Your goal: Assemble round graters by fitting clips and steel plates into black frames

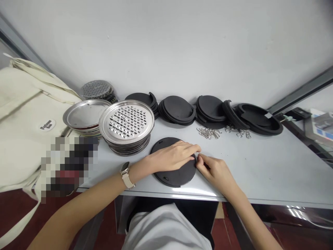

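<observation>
A black round disc (177, 177) with small slots near its rim lies flat on the table in front of me. My left hand (173, 156) rests across the top of it, palm down, fingers stretched toward the right edge. At that edge my right hand (214, 172) is closed, thumb and forefinger pinched together close to the left fingertips. Whatever the pinch holds is hidden. Just left of the disc stands a stack of round metal grater plates (126, 122), the top one with raised cutting holes.
Along the wall are stacks of black discs (179, 107) and black rings (278, 129). Small metal clips (208, 133) lie before them. Plain metal plates (87, 113), more graters (96, 89) and a cream bag (23, 121) are at the left. Boxes (322, 125) stand far right.
</observation>
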A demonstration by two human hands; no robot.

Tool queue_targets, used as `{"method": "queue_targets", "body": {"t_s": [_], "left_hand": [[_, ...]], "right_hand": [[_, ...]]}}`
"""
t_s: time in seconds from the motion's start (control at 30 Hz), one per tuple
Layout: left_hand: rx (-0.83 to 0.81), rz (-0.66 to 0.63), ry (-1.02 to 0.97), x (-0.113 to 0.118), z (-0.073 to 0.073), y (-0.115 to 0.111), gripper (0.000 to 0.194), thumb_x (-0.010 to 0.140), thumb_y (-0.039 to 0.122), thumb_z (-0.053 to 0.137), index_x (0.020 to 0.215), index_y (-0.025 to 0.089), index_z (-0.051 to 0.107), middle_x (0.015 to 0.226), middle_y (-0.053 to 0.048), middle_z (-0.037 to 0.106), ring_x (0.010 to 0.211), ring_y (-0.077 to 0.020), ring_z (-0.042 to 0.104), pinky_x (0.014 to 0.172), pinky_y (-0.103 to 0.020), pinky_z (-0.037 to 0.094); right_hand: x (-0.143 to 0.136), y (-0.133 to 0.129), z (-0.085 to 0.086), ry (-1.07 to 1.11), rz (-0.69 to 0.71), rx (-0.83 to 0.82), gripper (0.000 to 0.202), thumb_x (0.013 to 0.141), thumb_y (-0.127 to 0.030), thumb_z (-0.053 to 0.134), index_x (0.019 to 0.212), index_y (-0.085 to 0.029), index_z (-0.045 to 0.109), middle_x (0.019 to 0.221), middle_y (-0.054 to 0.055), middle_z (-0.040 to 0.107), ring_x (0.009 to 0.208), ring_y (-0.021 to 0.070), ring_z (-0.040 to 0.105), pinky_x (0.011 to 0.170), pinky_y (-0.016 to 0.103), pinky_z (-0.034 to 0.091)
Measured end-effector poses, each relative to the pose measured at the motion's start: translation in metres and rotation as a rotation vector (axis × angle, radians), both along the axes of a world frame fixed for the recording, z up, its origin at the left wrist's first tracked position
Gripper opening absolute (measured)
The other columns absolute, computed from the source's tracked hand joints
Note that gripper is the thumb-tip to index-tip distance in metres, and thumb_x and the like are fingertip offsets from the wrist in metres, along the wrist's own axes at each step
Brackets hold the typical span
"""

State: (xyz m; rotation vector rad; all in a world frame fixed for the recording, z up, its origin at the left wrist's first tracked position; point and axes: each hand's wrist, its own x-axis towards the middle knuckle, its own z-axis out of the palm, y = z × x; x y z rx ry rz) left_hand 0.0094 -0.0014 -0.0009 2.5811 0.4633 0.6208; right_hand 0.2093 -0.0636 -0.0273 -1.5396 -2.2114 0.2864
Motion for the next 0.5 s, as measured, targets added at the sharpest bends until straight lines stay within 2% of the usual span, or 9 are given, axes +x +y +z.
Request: {"method": "queue_targets", "body": {"t_s": [0.17, 0.33, 0.5], "left_hand": [[-0.009, 0.005, 0.015, -0.001, 0.000, 0.000, 0.023, 0.096, 0.012, 0.045, 0.118, 0.018, 0.046, 0.112, -0.010, 0.061, 0.106, -0.0225, 0.059, 0.095, -0.038, 0.046], [-0.029, 0.022, 0.066, -0.002, 0.002, -0.002, 0.026, 0.096, 0.007, 0.040, 0.118, 0.017, 0.046, 0.106, -0.008, 0.062, 0.101, -0.0210, 0.059, 0.087, -0.032, 0.049], [0.022, 0.030, 0.075, -0.001, 0.003, -0.002, 0.026, 0.096, 0.008, 0.038, 0.120, 0.015, 0.045, 0.109, -0.009, 0.062, 0.100, -0.0210, 0.060, 0.089, -0.034, 0.048]], "right_hand": [[0.004, 0.000, -0.002, 0.087, -0.019, -0.048, 0.032, 0.095, -0.031, 0.040, 0.064, -0.022, 0.042, 0.052, -0.004, 0.045, 0.045, 0.0119, 0.042, 0.048, 0.023, 0.034], [0.010, 0.001, 0.000, 0.233, -0.187, -0.092, 0.032, 0.096, -0.032, 0.037, 0.065, -0.023, 0.036, 0.052, -0.007, 0.031, 0.046, 0.0112, 0.035, 0.047, 0.023, 0.031], [0.010, 0.001, 0.001, 0.244, -0.192, -0.123, 0.032, 0.099, -0.034, 0.034, 0.069, -0.023, 0.035, 0.055, -0.006, 0.037, 0.049, 0.0121, 0.040, 0.051, 0.023, 0.034]]}}
